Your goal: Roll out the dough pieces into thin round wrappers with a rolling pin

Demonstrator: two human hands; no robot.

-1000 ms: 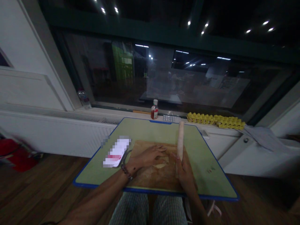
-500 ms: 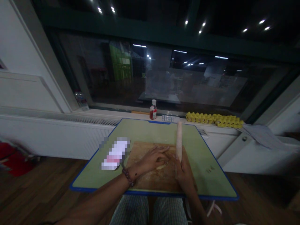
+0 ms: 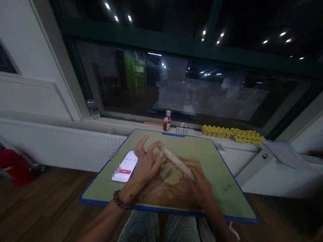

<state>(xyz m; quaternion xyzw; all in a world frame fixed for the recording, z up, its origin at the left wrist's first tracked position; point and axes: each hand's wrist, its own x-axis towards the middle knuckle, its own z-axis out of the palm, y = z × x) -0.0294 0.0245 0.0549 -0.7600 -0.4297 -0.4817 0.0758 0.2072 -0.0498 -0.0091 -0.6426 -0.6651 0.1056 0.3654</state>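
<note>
A pale wooden rolling pin slants across the far part of a wooden board. My right hand is closed round its near right end. At the far left end, the thumb and bent index finger of my left hand pinch the pin, while another finger sticks out and away. A flat round of dough lies on the board between my hands, just below the pin. Left of my left hand is a phone with a lit screen showing a timer, partly blurred out.
The board rests on a green, blue-edged folding table. On the window sill behind stand a small bottle of red sauce, yellow egg cartons and a clear plastic bottle. A red bucket-like object is on the floor at left.
The rolling pin has swung from upright to slanting left over the board. My left hand has moved left and up from the board to the pin's end, uncovering the dough.
</note>
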